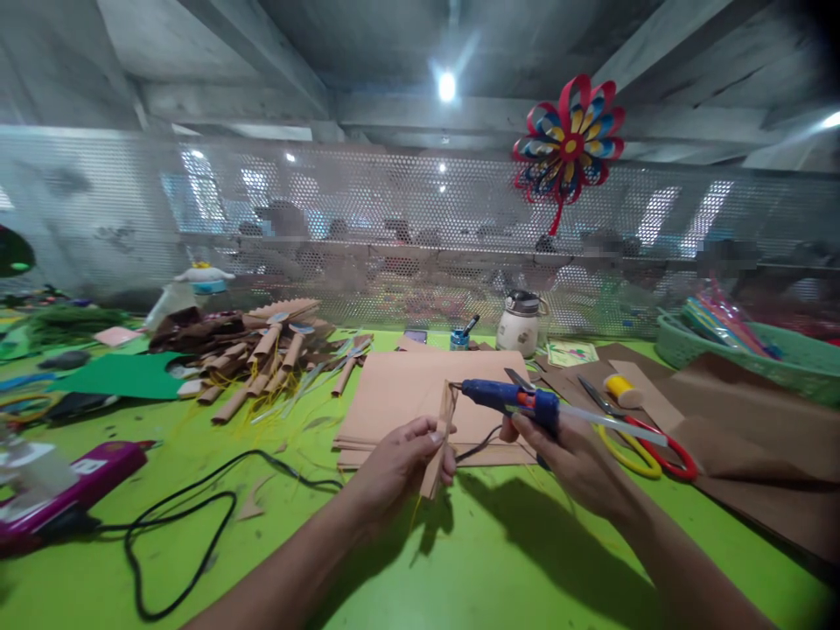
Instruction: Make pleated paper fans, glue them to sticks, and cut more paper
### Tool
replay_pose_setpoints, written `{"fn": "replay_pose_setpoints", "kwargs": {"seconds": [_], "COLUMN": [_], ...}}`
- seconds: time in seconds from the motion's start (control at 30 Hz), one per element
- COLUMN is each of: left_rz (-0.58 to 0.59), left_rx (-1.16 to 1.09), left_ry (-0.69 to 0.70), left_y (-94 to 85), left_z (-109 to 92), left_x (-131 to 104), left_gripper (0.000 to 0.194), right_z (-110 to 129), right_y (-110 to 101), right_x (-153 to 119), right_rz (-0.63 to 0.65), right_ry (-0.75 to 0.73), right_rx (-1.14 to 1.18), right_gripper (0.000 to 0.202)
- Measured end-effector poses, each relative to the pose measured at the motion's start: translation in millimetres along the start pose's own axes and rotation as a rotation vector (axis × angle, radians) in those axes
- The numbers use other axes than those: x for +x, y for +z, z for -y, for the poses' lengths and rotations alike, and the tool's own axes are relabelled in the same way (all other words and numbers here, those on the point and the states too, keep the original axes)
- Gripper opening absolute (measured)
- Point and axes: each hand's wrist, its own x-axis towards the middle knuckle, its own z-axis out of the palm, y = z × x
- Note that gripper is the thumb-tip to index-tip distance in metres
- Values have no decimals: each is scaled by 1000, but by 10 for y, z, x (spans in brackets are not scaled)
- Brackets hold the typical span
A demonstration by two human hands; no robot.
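Grip: left hand (402, 462) pinched brown paper strip (431, 471) between thumb and fingers, tilted, above near edge of stacked brown sheets (394, 389); right hand (568, 455) closed around blue glue gun (508, 398), nozzle at strip's upper end, contact unclear. Paper rolls (232, 406) lay heaped toward far left corner of worktop (262, 560). Scissors (617, 411) lay toward right edge, beside yellow spool (623, 391). Flask (518, 328) stood upright near far edge.
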Motion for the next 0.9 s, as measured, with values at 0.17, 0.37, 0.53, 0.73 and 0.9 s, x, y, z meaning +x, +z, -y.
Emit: {"fn": "replay_pose_setpoints", "kwargs": {"seconds": [0.17,0.37,0.53,0.73,0.9], "left_rz": [-19,-1,5,-12,-10], "left_rx": [1,19,22,2,2], "left_ry": [-7,4,1,1,4], "left_y": [31,16,-1,22,16], "left_z": [-23,-12,-1,-24,-23], "left_x": [-11,-14,-6,-11,-18], "left_gripper": [13,12,11,13,13], "right_z": [-4,-27,-2,8,9], "right_y": [3,13,8,3,6], "right_x": [-1,5,8,-14,-20], "right_rz": [-10,-4,-13,-5,30], "right_ry": [-21,-42,-57,-41,-35], "right_rx": [-15,4,-13,-11,5], "right_gripper": [49,49,49,48,48]}}
